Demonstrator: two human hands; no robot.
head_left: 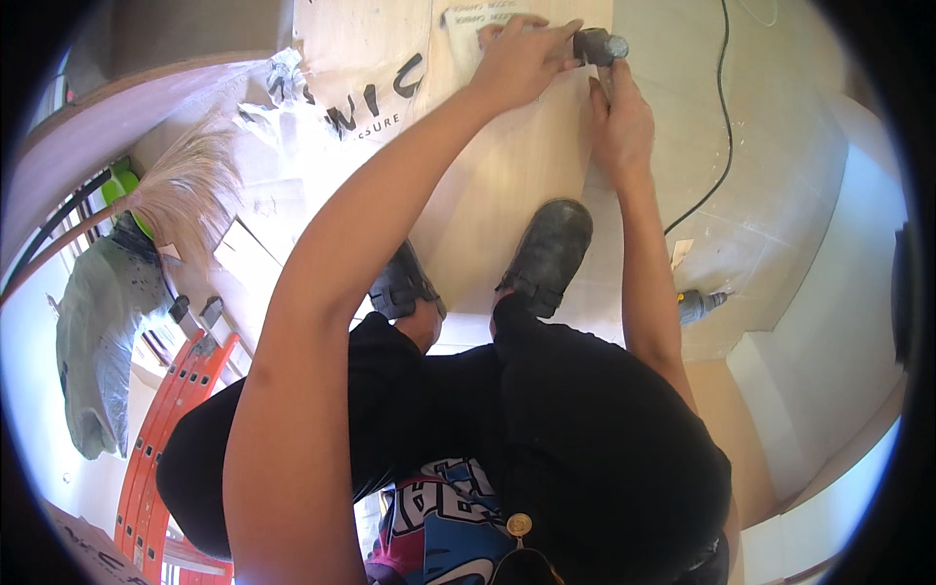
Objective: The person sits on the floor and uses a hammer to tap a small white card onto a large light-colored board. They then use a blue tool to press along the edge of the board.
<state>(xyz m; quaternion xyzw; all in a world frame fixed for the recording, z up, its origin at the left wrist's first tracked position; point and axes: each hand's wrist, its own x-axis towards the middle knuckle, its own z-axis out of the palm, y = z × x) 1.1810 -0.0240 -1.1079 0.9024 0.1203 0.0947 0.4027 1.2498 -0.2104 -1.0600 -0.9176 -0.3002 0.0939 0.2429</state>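
At the top centre, my left hand (526, 60) pinches a short dark cylinder (591, 46) with a pale, rough-looking round end; its exact kind is unclear. My right hand (624, 122) is just below and to the right, one fingertip touching the cylinder near its pale end and the thumb held apart. Partly beneath my left hand lies a pale sheet with print (463, 37). Both hands are over the far part of a light wooden board (487, 166), which runs back between my dark shoes.
A black cord (726, 122) curves down the floor at right, towards a power tool (700, 305). On the left are torn printed wrapping (375, 107), a straw broom (190, 180), a plastic-covered item (102, 336) and an orange ladder (161, 448).
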